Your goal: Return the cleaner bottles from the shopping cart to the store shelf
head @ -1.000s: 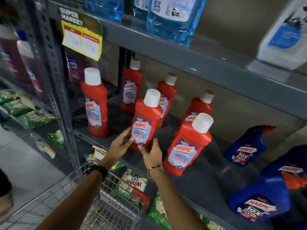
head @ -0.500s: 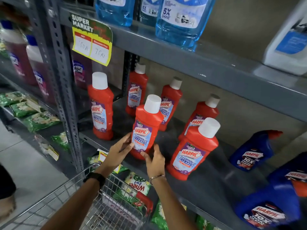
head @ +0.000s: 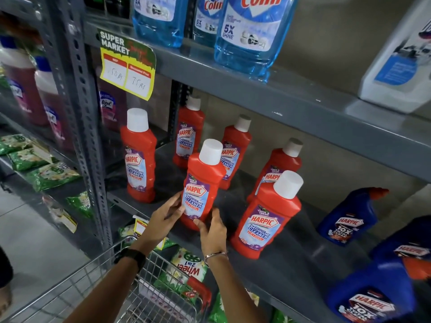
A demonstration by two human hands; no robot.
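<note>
A red Harpic bathroom cleaner bottle [head: 201, 180] with a white cap stands upright near the front edge of the grey metal shelf [head: 286, 271]. My left hand [head: 164, 217] presses its fingers against the lower left side of the bottle. My right hand [head: 213, 231] wraps the bottle's base from the right, thumb on the front. Several more red bottles of the same kind stand around it, one at the left [head: 138, 157] and one at the right [head: 268, 217]. The wire shopping cart [head: 98, 290] sits below my arms; what it holds is hidden from view.
Blue Harpic bottles [head: 349, 220] stand on the same shelf to the right. Blue Colin bottles [head: 249, 33] fill the shelf above, where a yellow price sign [head: 127, 66] hangs. Green detergent packets [head: 186, 269] lie on the lower shelf. A perforated steel upright [head: 86, 127] stands at the left.
Both hands stay on the base of the same red bottle, which remains upright on the shelf. The view has drifted slightly, so everything sits lower and further right.
</note>
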